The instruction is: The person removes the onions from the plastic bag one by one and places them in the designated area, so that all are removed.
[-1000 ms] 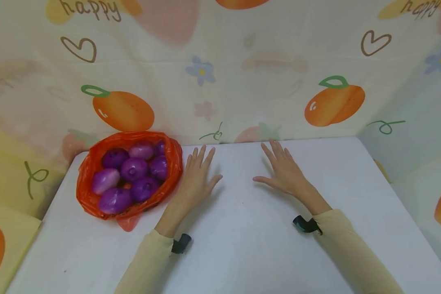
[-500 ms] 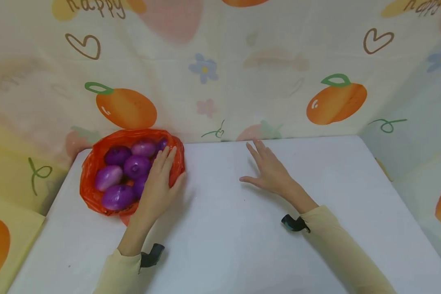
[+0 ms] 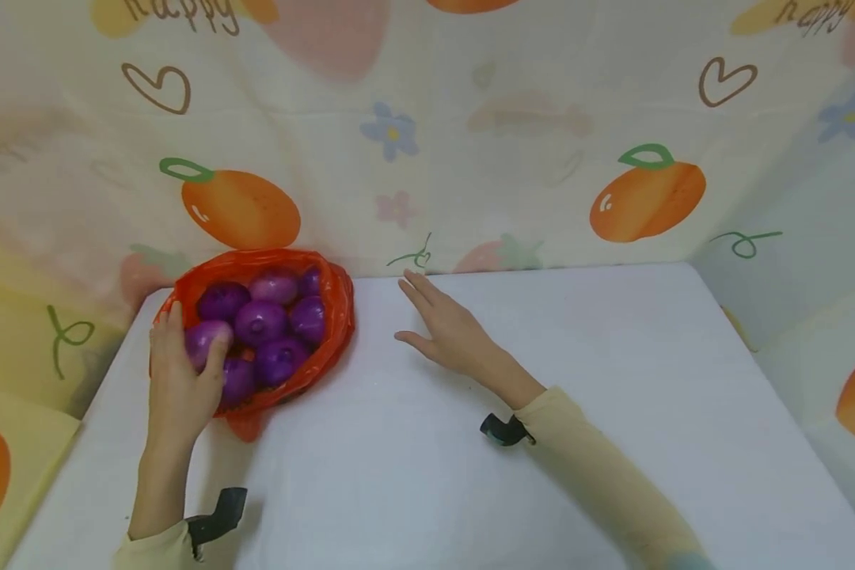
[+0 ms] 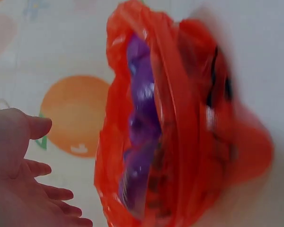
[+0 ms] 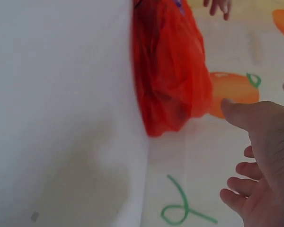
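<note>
Firstly, head view: one red plastic bag [image 3: 340, 313], open-topped, stood at the far left of a white table [image 3: 399, 475], holding purple onions [image 3: 260, 322], eight visible. One left hand [image 3: 180, 388], thumb and fingers wide apart, lay across the bag's left rim, its thumb in front of the leftmost onion; contact could not be told. One right hand [image 3: 450, 328], fingers extended and thumb spread, hung to the right of the bag, well apart from it, holding nothing. Two cream sleeves [image 3: 606, 467], each with a black wrist piece [image 3: 221, 513]. Behind: one pale backdrop [image 3: 506, 174], printed with oranges, hearts and flowers.

Left wrist view: same bag, partly blurred, onions showing through its mouth; left hand at the left edge, fingers parted, backdrop visible between hand and bag.

Right wrist view: side of the bag beside the right hand, fingers parted, no contact; fingertips of the left hand at the top edge.
</note>
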Motion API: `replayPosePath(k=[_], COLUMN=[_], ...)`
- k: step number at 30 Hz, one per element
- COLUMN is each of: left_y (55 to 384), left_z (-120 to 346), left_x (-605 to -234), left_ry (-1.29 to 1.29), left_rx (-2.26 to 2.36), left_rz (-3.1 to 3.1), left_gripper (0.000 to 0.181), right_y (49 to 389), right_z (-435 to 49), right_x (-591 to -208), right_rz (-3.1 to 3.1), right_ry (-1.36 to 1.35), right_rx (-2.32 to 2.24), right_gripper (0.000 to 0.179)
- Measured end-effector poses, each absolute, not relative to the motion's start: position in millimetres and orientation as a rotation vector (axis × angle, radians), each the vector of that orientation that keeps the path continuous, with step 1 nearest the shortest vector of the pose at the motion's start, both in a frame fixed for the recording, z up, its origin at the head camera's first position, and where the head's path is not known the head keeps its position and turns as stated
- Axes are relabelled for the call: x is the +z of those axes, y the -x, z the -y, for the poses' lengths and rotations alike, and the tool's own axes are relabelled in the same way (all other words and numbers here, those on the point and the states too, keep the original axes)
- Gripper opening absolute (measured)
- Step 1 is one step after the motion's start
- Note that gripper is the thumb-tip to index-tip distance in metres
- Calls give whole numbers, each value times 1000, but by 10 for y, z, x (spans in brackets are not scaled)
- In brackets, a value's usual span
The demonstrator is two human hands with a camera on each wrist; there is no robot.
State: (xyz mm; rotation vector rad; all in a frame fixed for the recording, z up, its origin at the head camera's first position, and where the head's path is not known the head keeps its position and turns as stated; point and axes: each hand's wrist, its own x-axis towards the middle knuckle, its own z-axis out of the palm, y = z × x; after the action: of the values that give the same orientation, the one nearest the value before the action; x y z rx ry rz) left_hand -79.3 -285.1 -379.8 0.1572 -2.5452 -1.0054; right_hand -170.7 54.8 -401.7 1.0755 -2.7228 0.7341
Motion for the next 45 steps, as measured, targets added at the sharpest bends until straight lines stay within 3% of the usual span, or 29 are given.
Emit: replayPosePath(k=[18, 24, 32, 38, 45], left_y=[650, 617, 637, 641, 623], left_z=[3311, 3343, 3353, 3353, 3361], left_x=[-3984, -4069, -4111, -4134, -4115], left_ry=[-727, -763, -744, -715, -706], left_rx=[-1136, -1264, -1248, -1190, -1180], left_rz=[2572, 2511, 2540, 2588, 2586], left_gripper=[70, 66, 61, 58, 58], right_y=[1766, 1828, 1883, 1885, 1889], right_z=[482, 809, 998, 1071, 1139], right_x=[-3817, -3784, -3863, -3929, -3970], right_rz=[2682, 2720, 2812, 2799, 2833], right_ry=[-1370, -1502, -1401, -1320, -1204], right_rx=[827, 477, -18, -109, -176], right_gripper=[71, 67, 71, 68, 78])
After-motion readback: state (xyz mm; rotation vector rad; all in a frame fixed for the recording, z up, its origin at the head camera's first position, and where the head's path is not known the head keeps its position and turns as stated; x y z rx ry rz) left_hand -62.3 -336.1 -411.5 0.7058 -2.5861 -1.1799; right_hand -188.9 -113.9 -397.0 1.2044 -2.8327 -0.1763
